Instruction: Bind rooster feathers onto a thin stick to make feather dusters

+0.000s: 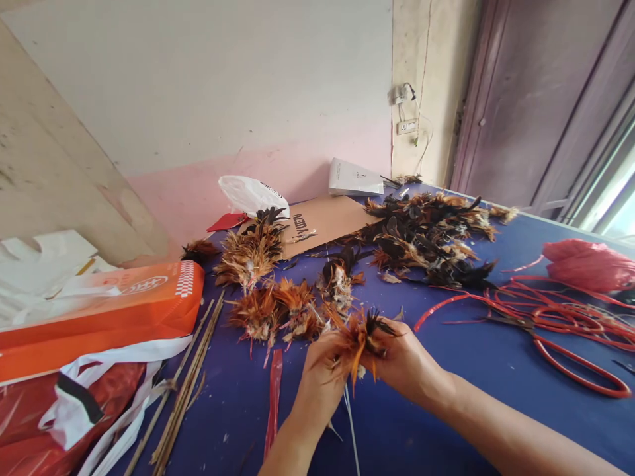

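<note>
Head view: how are the 2 hands holding the work?

"The left hand (325,360) and right hand (409,360) are gripping 1 feather bundle (358,344) between them, above the table (397,436). Fingers are curling in from opposite sides, probably steadying the stems while the tips are fanning outward."

"Why is the other material lying nearby?"

"Feather tufts (295,307) are lying just beyond the hands, presumably for short reaches. Red twine (570,317) and scissors (526,324) are lying to the right, apparently suiting right-hand pickup."

"Which markings are showing?"

"The brown sheet (332,221) is carrying large turned letters, seemingly reading 'YUETU'. The orange bag (166,291) is displaying a white oval logo, its lettering unclear, and a checkered patch. The white box (354,178) is bearing print too small to read."
</note>
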`<state>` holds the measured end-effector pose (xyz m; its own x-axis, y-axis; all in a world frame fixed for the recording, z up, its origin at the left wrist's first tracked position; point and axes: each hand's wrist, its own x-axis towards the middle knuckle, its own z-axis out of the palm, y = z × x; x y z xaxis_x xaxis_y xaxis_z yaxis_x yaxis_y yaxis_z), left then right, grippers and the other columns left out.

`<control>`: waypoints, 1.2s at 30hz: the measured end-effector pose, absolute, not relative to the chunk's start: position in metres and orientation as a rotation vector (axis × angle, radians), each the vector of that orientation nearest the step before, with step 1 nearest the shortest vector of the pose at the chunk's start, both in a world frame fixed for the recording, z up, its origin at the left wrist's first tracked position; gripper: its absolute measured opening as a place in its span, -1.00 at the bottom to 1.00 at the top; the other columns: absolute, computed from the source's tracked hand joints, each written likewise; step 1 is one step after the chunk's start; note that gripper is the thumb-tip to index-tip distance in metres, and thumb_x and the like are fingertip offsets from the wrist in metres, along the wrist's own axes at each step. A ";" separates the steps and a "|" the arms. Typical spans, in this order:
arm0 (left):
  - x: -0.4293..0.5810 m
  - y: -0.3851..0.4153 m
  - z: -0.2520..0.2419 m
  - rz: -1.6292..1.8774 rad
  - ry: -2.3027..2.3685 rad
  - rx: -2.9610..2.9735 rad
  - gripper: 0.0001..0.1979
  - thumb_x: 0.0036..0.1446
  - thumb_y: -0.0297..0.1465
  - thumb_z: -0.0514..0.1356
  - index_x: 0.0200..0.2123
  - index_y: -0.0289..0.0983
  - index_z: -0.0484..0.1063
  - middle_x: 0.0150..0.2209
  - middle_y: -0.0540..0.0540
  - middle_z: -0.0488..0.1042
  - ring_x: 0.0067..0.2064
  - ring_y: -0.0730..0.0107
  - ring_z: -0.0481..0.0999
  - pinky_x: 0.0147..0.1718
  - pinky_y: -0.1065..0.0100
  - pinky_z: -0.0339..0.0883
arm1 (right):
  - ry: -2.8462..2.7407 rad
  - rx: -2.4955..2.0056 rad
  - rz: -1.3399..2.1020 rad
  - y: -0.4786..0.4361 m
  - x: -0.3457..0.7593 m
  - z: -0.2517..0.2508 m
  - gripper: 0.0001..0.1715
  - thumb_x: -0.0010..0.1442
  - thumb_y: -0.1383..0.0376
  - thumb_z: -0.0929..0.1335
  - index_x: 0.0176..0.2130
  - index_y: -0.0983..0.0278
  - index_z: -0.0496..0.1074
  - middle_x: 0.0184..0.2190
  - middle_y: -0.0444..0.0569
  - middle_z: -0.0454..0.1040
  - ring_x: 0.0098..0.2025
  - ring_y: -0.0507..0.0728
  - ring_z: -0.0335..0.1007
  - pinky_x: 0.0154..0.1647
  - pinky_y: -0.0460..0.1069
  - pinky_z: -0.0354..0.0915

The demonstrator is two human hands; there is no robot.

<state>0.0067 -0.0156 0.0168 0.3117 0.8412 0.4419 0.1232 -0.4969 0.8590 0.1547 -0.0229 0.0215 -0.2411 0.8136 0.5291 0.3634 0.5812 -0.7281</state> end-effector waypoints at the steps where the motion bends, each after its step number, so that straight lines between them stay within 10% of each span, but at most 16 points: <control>1: 0.008 -0.016 0.017 1.245 0.881 1.886 -0.86 -0.01 -0.36 0.16 -0.50 -0.26 0.49 -0.46 -0.10 0.49 -0.39 0.35 0.44 -0.33 0.36 0.30 | -1.834 -0.964 0.565 -0.022 0.154 0.020 -0.96 -0.01 0.39 0.32 -0.48 0.31 0.37 -0.49 -0.08 0.39 -0.46 -0.01 0.26 -0.42 -0.14 0.22; 21: 0.003 -0.014 0.031 1.285 1.058 1.463 -0.90 -0.11 -0.35 0.24 -0.55 -0.26 0.52 -0.46 -0.05 0.49 -0.34 0.35 0.40 -0.30 0.41 0.20 | -1.406 -1.041 1.204 -0.007 0.168 0.026 -0.67 -0.08 0.16 0.38 -0.32 0.32 0.44 -0.47 -0.10 0.44 -0.51 -0.01 0.28 -0.46 -0.10 0.23; 36: -0.020 0.008 0.022 1.505 0.799 0.407 -0.90 -0.12 -0.46 0.27 -0.43 -0.31 0.47 -0.37 -0.05 0.46 -0.42 0.59 0.41 -0.54 0.58 0.22 | -2.283 -1.694 0.151 0.025 0.162 0.026 -0.75 0.03 0.34 0.23 -0.35 0.20 0.48 -0.34 -0.06 0.46 -0.29 0.08 0.36 -0.28 -0.08 0.16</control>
